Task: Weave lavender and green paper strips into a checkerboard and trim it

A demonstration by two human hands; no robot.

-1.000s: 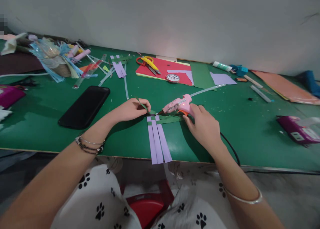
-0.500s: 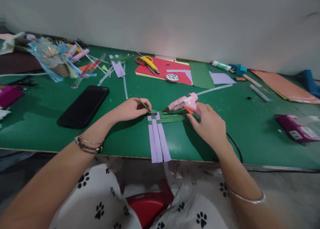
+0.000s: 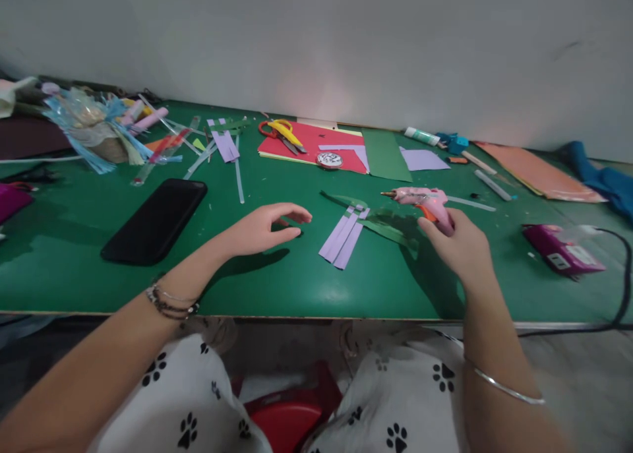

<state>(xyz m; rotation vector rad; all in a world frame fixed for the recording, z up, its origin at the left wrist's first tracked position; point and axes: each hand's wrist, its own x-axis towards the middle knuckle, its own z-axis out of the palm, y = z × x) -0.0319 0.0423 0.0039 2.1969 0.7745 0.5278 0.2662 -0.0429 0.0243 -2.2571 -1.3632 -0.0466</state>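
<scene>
A pink hot glue gun [image 3: 426, 199] is gripped in my right hand [image 3: 459, 245], its nozzle pointing left above the table. A clear glue stick [image 3: 469, 203] sticks out of its back end. My left hand [image 3: 267, 229] hovers over the green surface with thumb and fingers apart, holding nothing. Between the two hands lies a woven piece of purple paper strips [image 3: 343, 237], touched by neither hand. Green paper strips [image 3: 386, 229] cross its upper end and spread out to both sides.
A black phone [image 3: 155, 221] lies left on the green table [image 3: 277, 288]. Behind are scissors [image 3: 284, 135], red paper [image 3: 316, 136], a round tin [image 3: 329, 160] and a second strip piece [image 3: 225, 143]. A purple box [image 3: 564, 248] and black cable [image 3: 624, 275] sit right.
My left hand has let go of the green strip. The woven piece has shifted up and right and turned. My right hand has lifted the glue gun and moved right.
</scene>
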